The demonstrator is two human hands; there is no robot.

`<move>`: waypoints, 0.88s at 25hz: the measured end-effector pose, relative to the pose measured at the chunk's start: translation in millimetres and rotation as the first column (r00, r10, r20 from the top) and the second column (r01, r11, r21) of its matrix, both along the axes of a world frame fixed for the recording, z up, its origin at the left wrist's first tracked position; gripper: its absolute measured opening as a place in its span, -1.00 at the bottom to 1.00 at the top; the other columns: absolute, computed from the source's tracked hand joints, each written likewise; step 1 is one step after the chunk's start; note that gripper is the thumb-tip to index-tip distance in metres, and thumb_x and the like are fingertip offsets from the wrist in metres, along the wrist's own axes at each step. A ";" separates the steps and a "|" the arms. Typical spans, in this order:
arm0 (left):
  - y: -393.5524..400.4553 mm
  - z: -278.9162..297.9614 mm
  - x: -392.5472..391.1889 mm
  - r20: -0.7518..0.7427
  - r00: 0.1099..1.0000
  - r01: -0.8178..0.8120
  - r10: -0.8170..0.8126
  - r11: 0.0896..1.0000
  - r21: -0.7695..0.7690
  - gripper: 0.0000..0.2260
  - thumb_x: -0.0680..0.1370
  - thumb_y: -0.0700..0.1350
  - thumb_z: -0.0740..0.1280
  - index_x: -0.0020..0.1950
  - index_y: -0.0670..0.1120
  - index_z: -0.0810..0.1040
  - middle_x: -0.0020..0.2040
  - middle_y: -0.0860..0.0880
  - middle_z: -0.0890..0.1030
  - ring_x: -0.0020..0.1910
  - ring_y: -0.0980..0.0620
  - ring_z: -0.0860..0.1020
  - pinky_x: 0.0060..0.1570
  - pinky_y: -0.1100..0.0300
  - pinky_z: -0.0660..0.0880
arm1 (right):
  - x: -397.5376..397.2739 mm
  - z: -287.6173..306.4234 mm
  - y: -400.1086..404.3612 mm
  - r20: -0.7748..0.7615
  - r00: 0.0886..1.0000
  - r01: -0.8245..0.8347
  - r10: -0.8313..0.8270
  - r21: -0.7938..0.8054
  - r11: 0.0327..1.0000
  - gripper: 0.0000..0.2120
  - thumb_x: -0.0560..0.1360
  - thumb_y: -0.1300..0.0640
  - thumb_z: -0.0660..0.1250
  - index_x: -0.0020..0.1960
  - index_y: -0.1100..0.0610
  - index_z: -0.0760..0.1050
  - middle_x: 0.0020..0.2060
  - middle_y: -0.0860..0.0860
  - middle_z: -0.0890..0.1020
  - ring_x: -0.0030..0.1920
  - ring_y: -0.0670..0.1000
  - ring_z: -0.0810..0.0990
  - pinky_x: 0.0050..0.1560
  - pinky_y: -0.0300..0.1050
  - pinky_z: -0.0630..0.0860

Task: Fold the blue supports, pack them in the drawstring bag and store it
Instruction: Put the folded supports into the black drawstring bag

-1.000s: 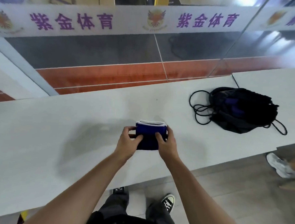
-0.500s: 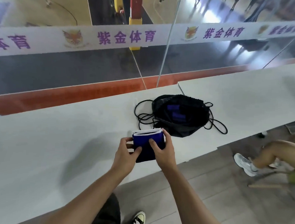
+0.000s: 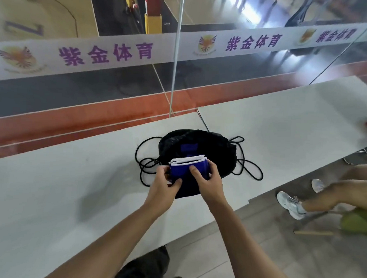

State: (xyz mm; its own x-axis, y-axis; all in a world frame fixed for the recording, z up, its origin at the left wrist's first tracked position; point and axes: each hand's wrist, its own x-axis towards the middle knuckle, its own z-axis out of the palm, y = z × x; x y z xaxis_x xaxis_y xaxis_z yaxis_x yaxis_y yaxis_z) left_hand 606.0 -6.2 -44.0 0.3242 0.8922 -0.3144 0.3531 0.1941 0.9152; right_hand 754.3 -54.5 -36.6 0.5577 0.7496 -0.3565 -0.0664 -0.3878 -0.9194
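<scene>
Beyond the glass barrier lies a sports court; your white surface carries the black drawstring bag. A second ago the bag sat well to your right; now the folded blue support hangs right over its mouth, so packing looks imminent. Your left hand and right hand each keep a closed grip on the support's sides.

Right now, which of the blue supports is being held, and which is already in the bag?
The folded blue support with white edging is held by both the left hand and right hand. The other blue piece lies inside the open black drawstring bag.
</scene>
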 end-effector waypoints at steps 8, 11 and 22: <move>39.8 -17.6 49.2 -0.029 0.999 -0.015 0.016 0.999 0.045 -0.66 0.57 -0.10 0.39 0.28 0.02 0.36 0.09 0.19 0.55 0.05 0.28 0.55 -0.04 0.33 0.54 | 63.3 -26.6 55.8 0.002 0.999 -0.052 0.054 -0.198 0.979 -0.60 0.51 -0.03 0.46 0.31 0.03 0.51 0.11 -0.06 0.65 0.14 -0.02 0.63 0.20 0.00 0.59; 55.4 -29.1 59.3 -0.059 0.998 0.019 -0.020 1.000 -0.013 -0.74 0.62 -0.13 0.24 0.30 0.07 0.38 0.10 0.18 0.56 0.09 0.21 0.56 0.09 0.15 0.57 | 85.7 -38.7 73.3 -0.061 0.996 -0.072 0.059 -0.251 0.965 -0.73 0.54 0.02 0.43 0.22 0.01 0.57 0.05 0.00 0.69 0.09 0.06 0.66 0.16 0.10 0.61; 97.9 -70.8 112.0 -0.585 0.771 0.428 -0.251 0.884 0.186 -0.57 0.59 -0.19 0.20 0.48 -0.10 0.37 0.45 -0.05 0.43 0.43 -0.10 0.35 0.42 -0.07 0.33 | 144.2 -67.6 102.9 -0.394 0.868 0.138 -0.303 -0.394 0.909 -0.85 0.49 0.20 0.34 0.05 0.19 0.57 -0.09 0.12 0.67 -0.10 0.15 0.65 -0.13 0.03 0.63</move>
State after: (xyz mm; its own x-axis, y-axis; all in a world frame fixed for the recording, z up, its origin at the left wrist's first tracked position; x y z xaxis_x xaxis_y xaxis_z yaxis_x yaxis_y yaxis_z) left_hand 718.0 91.6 -114.8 0.4844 0.8315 -0.2721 0.7863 -0.2775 0.5520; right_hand 898.5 48.4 -104.2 0.4175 0.4101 -0.8109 -0.5500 -0.5963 -0.5848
